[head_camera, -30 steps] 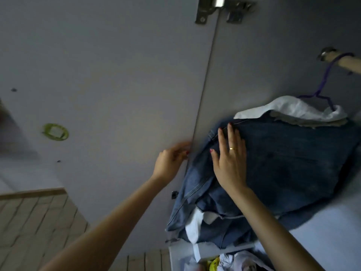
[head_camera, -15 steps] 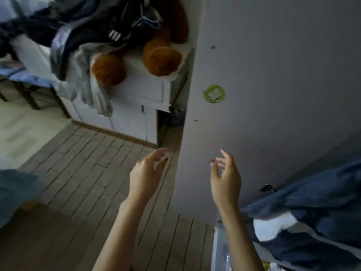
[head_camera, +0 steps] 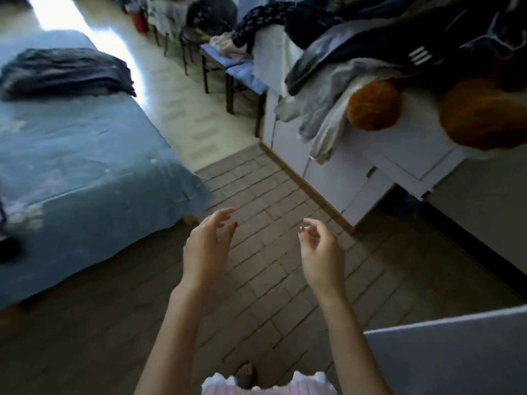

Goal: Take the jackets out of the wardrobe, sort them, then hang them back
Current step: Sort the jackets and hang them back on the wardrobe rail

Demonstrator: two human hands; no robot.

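Both hands have left the wardrobe's denim jacket and now hover empty over the brick floor point(head_camera: 265, 269), left hand point(head_camera: 206, 246) and right hand point(head_camera: 320, 252) with fingers loosely curled. Dark jackets point(head_camera: 399, 38) lie heaped on a white cabinet point(head_camera: 356, 172) ahead, burying a brown plush toy point(head_camera: 482, 115). Another dark garment point(head_camera: 65, 74) lies on the blue bed point(head_camera: 85, 181). Wardrobe door point(head_camera: 456, 354) cut off at lower right.

A home bedroom: a bed point(head_camera: 85, 172) under a blue sheet, a white cabinet point(head_camera: 356, 178) with clothes point(head_camera: 336, 89) heaped along its top edge, brick-patterned floor point(head_camera: 271, 266).
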